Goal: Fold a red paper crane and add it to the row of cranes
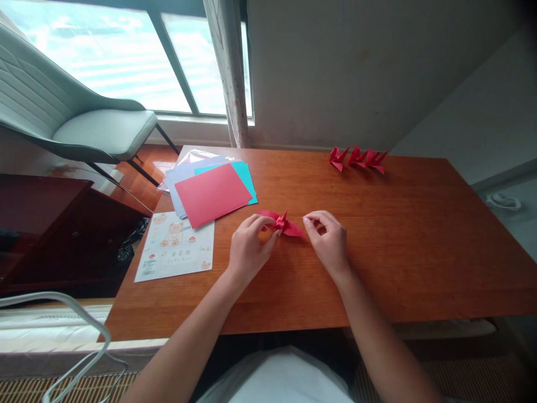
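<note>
A red folded paper crane (287,226) is held just above the middle of the wooden table, its wings spread to both sides. My left hand (253,240) pinches its body between thumb and fingers. Just beyond the tip of the right wing, my right hand (328,238) has thumb and forefinger pressed together; a small gap seems to lie between them and the paper, and nothing shows in that pinch. Three more red paper cranes (357,158) stand in a row at the table's far edge.
Red sheets (213,193) lie over turquoise paper (247,176) and pale blue paper (176,182) on the left. Nearer me is a white printed sheet with bears (176,249). A grey chair (104,126) stands by the window, and a white cable (90,319) loops at lower left.
</note>
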{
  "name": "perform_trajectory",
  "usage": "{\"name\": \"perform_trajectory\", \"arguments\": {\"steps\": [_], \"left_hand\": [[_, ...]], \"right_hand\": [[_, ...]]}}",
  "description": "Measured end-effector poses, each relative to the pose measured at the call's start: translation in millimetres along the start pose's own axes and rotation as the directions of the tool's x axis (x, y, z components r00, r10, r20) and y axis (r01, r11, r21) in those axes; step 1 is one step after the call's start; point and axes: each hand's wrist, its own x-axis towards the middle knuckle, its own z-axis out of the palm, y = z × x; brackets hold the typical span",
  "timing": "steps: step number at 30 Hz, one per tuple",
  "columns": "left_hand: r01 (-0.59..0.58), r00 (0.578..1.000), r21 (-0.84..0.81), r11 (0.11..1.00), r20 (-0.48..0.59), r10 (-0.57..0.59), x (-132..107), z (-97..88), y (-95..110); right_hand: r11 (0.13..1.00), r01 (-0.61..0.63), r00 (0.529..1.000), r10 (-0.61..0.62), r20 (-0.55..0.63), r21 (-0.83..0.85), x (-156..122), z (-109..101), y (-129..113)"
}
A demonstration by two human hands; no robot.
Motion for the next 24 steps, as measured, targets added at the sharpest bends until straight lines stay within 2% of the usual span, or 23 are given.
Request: {"name": "perform_trajectory", "arguments": {"steps": [24], "left_hand": [[0.026,0.999,-0.025,0.999,0.033,-0.025,2.2,-1.1,-4.4]], "right_hand": [[1.000,0.005,1.000,-0.005,0.014,0.027,-0.7,-0.6,-2.2]]}}
